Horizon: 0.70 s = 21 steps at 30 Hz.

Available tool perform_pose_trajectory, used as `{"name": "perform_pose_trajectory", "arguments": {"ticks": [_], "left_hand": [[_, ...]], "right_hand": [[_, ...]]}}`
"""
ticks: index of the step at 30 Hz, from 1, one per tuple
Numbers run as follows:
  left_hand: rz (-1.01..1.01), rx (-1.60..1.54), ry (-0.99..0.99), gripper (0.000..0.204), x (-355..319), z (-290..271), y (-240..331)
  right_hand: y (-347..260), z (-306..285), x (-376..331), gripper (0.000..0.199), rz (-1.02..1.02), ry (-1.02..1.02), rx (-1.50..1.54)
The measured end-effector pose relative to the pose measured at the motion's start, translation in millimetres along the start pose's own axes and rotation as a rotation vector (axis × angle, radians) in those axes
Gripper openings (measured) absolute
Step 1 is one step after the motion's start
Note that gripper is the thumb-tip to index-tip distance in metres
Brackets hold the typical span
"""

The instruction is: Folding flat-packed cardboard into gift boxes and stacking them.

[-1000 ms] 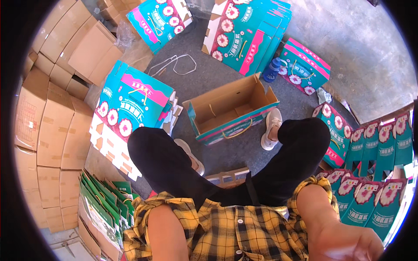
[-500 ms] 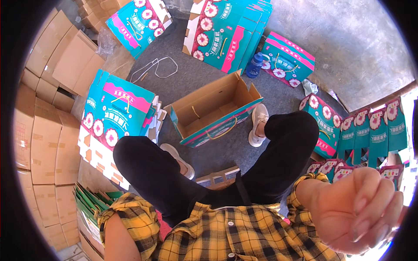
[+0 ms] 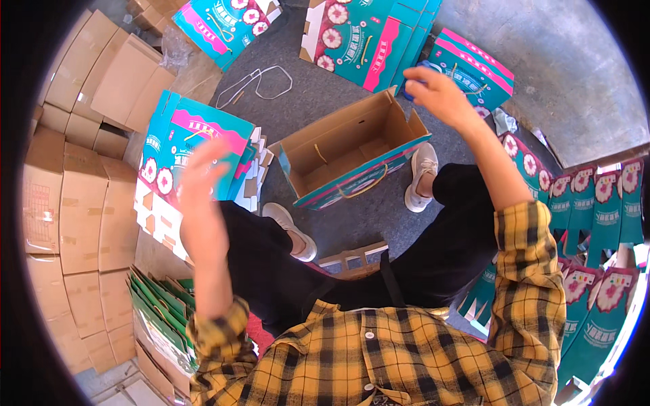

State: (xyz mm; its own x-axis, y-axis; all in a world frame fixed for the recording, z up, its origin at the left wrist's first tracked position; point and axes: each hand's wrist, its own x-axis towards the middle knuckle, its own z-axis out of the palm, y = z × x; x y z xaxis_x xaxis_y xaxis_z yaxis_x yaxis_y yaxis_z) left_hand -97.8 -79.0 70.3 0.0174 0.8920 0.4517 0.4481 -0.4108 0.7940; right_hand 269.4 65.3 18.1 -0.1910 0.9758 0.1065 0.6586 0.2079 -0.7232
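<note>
Now both hands are raised and hold nothing: the left hand (image 3: 200,186), blurred, fingers spread, has come up over the stack of flat teal cartons (image 3: 186,145), and the right hand (image 3: 440,95), loosely curled, has swung out from near the camera to beyond the open carton (image 3: 352,152), which stands unfilled between the shoes on the grey floor (image 3: 569,61)

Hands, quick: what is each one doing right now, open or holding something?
Left hand: open, blurred, holding nothing.
Right hand: fingers loosely curled above the open box; empty.
</note>
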Motion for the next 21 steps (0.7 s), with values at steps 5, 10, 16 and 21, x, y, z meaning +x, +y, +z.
{"name": "perform_pose_trajectory", "arguments": {"ticks": [5, 10, 16, 21], "left_hand": [[-0.608, 0.088, -0.27, 0.063, -8, 59, -122], [-0.499, 0.27, -0.57, 0.073, -31, 89, -161], [-0.637, 0.229, -0.607, 0.065, -30, 105, -166], [-0.605, 0.228, -0.57, 0.065, -38, 98, -167]], "right_hand": [[52, 53, 23, 0.043, 0.083, -0.192, -0.225], [69, 70, 18, 0.044, -0.141, -0.403, -0.314], [106, 74, 26, 0.046, -0.192, -0.596, -0.48], [102, 71, 44, 0.081, 0.492, -0.477, 0.127]]}}
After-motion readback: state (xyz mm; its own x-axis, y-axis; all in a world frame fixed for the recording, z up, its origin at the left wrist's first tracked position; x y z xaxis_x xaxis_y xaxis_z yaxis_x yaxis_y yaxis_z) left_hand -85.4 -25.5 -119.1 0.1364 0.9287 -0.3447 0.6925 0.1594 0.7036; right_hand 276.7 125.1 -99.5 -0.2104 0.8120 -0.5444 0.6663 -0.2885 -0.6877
